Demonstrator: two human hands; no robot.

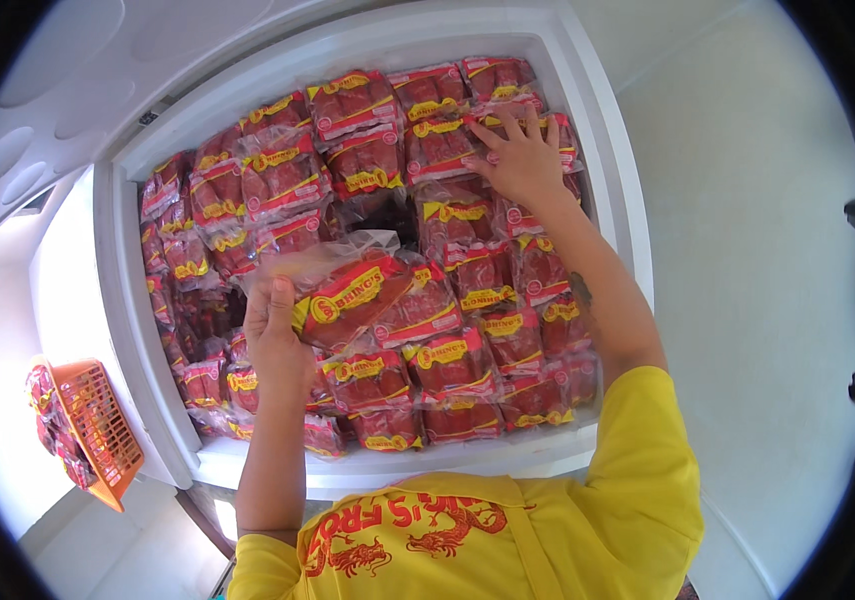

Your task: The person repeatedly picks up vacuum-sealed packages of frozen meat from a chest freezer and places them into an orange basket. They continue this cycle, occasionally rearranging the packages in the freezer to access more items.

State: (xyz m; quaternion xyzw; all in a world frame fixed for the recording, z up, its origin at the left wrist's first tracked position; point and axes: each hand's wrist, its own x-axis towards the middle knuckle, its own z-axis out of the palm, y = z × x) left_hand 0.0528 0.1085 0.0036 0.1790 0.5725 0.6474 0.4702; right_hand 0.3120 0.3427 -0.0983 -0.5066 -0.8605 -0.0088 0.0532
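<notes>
My left hand [277,335] grips the edge of a clear plastic pack of reddish meat [352,300] with a red and yellow label, thumb on top. The pack is tilted above the others, left of the middle of the white chest freezer [615,150]. Far to the right, my right hand [522,165] lies with fingers spread on the packs of reddish meat [437,150] near the back corner, and grips none of them. Rows of similar packs fill the freezer. A dark gap [387,220] shows between packs near the centre.
An orange plastic basket [102,425] holding similar packs stands outside the freezer at the left. The raised white lid [57,90] is at the upper left. A pale wall [747,250] runs along the right side. The freezer's front rim [397,475] is close to my body.
</notes>
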